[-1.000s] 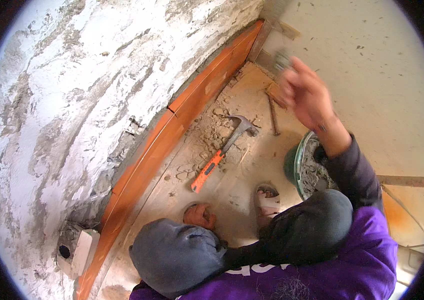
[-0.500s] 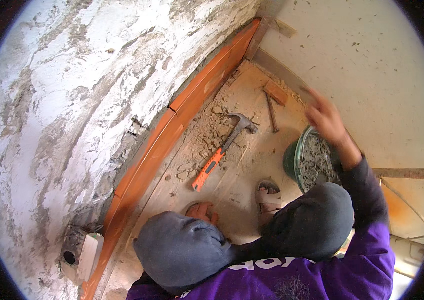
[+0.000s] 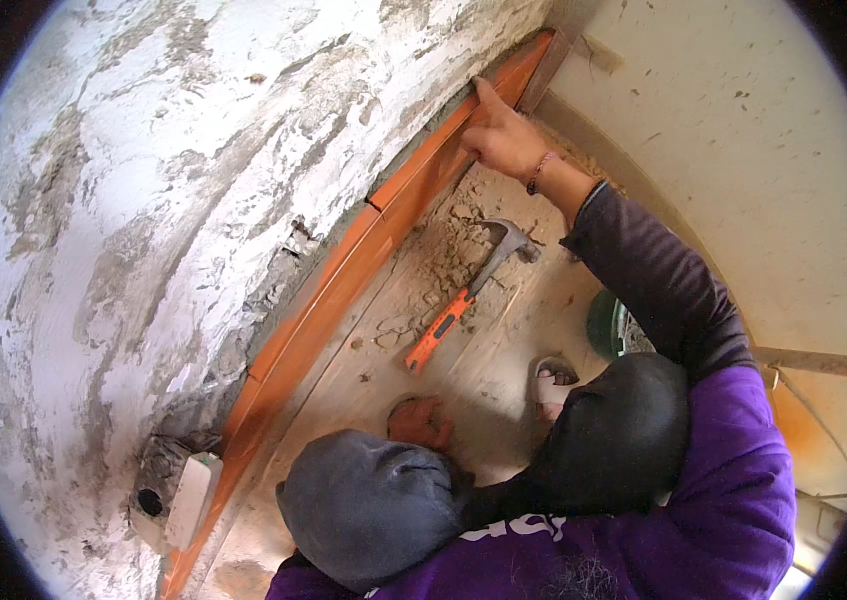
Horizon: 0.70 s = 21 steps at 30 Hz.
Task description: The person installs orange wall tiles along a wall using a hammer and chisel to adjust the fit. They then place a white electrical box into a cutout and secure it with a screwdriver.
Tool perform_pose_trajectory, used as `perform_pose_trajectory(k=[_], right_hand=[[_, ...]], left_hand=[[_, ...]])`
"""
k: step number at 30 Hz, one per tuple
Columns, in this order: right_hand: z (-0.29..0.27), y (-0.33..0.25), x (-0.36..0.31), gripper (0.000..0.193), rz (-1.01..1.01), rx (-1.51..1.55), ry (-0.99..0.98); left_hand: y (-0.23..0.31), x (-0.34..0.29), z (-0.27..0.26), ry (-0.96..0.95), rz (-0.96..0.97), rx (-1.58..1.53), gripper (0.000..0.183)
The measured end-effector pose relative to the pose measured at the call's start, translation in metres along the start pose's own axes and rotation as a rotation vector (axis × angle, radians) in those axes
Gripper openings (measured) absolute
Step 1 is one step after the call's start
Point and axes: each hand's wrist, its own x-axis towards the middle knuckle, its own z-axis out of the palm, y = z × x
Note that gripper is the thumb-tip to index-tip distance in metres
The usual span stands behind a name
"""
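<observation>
My right hand [image 3: 510,138] reaches to the far end of the orange-brown skirting tiles [image 3: 349,255] along the foot of the wall. Its index finger is stretched out to the tiles' top edge, where a grey mortar strip [image 3: 412,152] meets the wall. The other fingers are bent in near the front face of the tile, and no tool shows in the hand. On the floor below lies a claw hammer [image 3: 441,328] with an orange and black handle. My left hand is out of view.
Rough white wall [image 3: 144,190] rises on the left, with a box and white switch [image 3: 191,500] low on it. Rubble [image 3: 439,250] lies along the skirting. A green bucket [image 3: 602,325] stands by my right knee, partly covered by my arm. A pale panel [image 3: 714,130] bounds the right.
My right hand has swung left and forward from above the bucket of grey mortar to the far skirting tile. The view has shifted slightly; the hammer lies as before.
</observation>
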Motion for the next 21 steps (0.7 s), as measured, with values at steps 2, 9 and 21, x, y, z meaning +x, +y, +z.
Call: perform_pose_trajectory(k=[2,9,21], right_hand=[[0.008,-0.012,-0.01,0.088,-0.027,-0.042,-0.005],[0.03,-0.033,-0.037,0.093,0.005,0.003,-0.075],[0.071,-0.068,-0.083,0.088,-0.045,0.189,-0.26]], left_hand=[[0.003,0.004,-0.006,-0.093,-0.036,0.04,0.037],[0.021,0.01,-0.015,-0.136,-0.115,-0.035,0.037],[-0.001,0.004,-0.003,-0.111,0.024,0.045,0.035]])
